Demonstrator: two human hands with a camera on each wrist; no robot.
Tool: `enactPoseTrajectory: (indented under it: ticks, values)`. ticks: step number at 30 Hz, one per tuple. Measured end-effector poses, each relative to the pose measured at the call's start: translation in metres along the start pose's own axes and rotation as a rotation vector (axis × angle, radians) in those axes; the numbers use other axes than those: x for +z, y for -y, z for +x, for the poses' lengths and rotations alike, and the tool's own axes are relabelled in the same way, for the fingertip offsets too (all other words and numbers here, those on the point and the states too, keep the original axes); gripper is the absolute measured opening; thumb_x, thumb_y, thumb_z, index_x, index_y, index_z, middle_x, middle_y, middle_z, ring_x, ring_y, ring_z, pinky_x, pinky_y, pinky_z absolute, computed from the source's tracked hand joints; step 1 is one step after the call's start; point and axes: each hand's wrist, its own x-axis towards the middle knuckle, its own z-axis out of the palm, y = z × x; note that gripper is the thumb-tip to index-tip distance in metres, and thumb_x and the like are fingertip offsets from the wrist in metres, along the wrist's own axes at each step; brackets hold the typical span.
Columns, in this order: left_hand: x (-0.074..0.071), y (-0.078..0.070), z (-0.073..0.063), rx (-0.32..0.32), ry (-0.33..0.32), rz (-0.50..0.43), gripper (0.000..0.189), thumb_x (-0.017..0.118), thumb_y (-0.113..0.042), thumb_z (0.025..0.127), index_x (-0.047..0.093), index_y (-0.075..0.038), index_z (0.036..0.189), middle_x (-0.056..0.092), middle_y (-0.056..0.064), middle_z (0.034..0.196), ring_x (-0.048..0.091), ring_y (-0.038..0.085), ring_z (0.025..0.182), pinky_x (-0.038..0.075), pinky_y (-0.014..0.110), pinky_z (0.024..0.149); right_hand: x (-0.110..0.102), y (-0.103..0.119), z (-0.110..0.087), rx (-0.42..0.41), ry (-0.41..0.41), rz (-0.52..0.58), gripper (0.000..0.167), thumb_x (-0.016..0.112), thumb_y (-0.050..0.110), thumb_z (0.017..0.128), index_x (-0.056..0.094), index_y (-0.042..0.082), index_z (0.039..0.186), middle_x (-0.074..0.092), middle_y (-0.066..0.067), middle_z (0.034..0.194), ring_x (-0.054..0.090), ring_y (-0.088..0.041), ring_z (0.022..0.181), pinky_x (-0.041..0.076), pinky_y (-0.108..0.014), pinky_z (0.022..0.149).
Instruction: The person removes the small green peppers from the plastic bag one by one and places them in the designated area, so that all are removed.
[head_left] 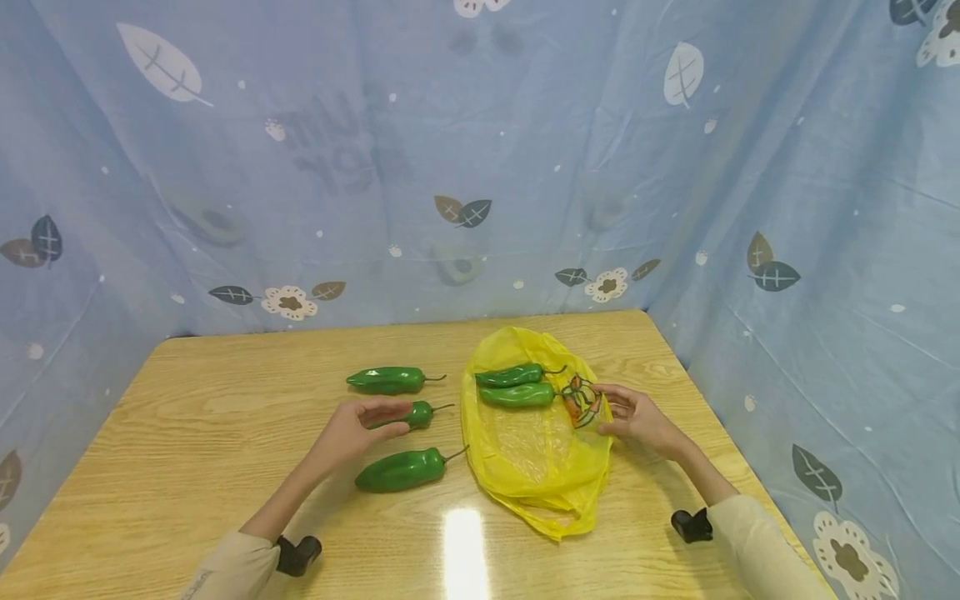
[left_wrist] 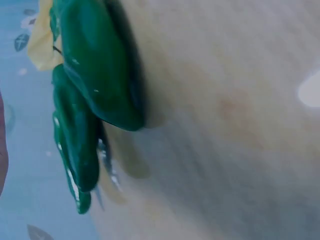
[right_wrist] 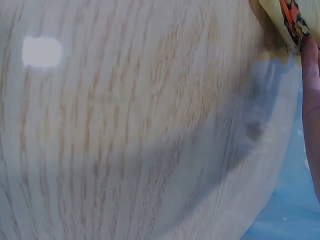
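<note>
Toward the table's (head_left: 641,358) right edge, my right hand (head_left: 641,421) touches the yellow bag (head_left: 532,454); whether clamped, I cannot tell. Left of this, my left hand (head_left: 358,427) frames the middle pepper (head_left: 422,414), thumb and fingers apart.

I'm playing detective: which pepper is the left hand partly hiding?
The middle green chili pepper of three left of the yellow plastic bag; in the head view, the left hand covers no other.

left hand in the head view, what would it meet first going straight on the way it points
The left hand would likely meet the middle loose green pepper first, partly hidden behind it; exact depth is unclear.
</note>
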Motion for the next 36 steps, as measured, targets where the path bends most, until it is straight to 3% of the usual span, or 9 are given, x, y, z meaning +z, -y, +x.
enactPoseTrajectory:
  ticks: [2, 6, 9, 18, 26, 31, 36]
  values:
    - [0.0, -0.003, 0.007, 0.009, 0.016, 0.004, 0.044, 0.074, -0.025, 0.085, 0.065, -0.002, 0.121, 0.065, 0.011, 0.12, 0.061, 0.029, 0.113, 0.051, 0.024, 0.088, -0.001, 0.0, 0.0, 0.0, 0.002, 0.008, 0.071, 0.073, 0.007, 0.085, 0.037, 0.0, 0.145, 0.035, -0.026, 0.146, 0.035, -0.042, 0.133, 0.04, -0.046, 0.103]
    - [0.002, -0.01, 0.023, 0.049, 0.058, -0.021, 0.043, 0.072, -0.021, 0.087, 0.063, -0.001, 0.123, 0.063, 0.016, 0.122, 0.059, 0.029, 0.114, 0.051, 0.028, 0.09, -0.002, -0.001, -0.001, -0.016, 0.01, 0.043, 0.072, 0.074, 0.006, 0.083, 0.037, 0.0, 0.145, 0.037, -0.024, 0.145, 0.049, -0.019, 0.125, 0.049, -0.027, 0.092]
    - [0.005, -0.015, 0.036, 0.069, 0.083, -0.048, 0.041, 0.071, -0.017, 0.088, 0.063, -0.001, 0.124, 0.063, 0.017, 0.122, 0.059, 0.029, 0.115, 0.05, 0.03, 0.093, -0.002, 0.0, -0.002, -0.059, 0.023, 0.074, 0.07, 0.072, 0.002, 0.084, 0.036, -0.002, 0.144, 0.04, -0.023, 0.143, 0.054, -0.009, 0.117, 0.051, -0.026, 0.088]
    - [0.029, -0.025, 0.081, 0.052, 0.159, -0.026, 0.043, 0.071, -0.022, 0.088, 0.063, -0.004, 0.126, 0.064, 0.009, 0.123, 0.059, 0.023, 0.115, 0.051, 0.034, 0.092, -0.002, 0.001, -0.003, -0.042, 0.015, 0.134, 0.075, 0.073, -0.003, 0.081, 0.034, -0.004, 0.145, 0.036, -0.03, 0.142, 0.056, -0.009, 0.113, 0.052, -0.028, 0.087]
    - [0.06, -0.025, 0.116, 0.084, 0.237, -0.005, 0.04, 0.073, -0.017, 0.086, 0.065, -0.002, 0.122, 0.065, 0.015, 0.12, 0.062, 0.027, 0.111, 0.049, 0.034, 0.095, -0.003, 0.002, -0.005, -0.057, 0.02, 0.115, 0.074, 0.072, -0.005, 0.081, 0.034, -0.005, 0.145, 0.034, -0.031, 0.143, 0.056, -0.01, 0.113, 0.051, -0.026, 0.087]
    - [0.077, -0.022, 0.126, 0.087, 0.298, 0.043, 0.041, 0.073, -0.013, 0.086, 0.063, 0.006, 0.121, 0.065, 0.018, 0.118, 0.063, 0.025, 0.108, 0.05, 0.029, 0.092, -0.005, 0.002, -0.004, -0.1, 0.011, 0.048, 0.073, 0.073, -0.004, 0.081, 0.036, -0.004, 0.144, 0.034, -0.029, 0.146, 0.053, -0.007, 0.116, 0.049, -0.022, 0.089]
    - [0.091, -0.016, 0.131, 0.066, 0.323, 0.107, 0.04, 0.074, -0.014, 0.085, 0.064, 0.004, 0.12, 0.067, 0.015, 0.114, 0.063, 0.024, 0.107, 0.051, 0.027, 0.09, -0.007, 0.004, -0.005, -0.104, 0.017, 0.049, 0.072, 0.072, -0.006, 0.081, 0.036, -0.005, 0.144, 0.036, -0.029, 0.143, 0.058, -0.012, 0.109, 0.054, -0.029, 0.083]
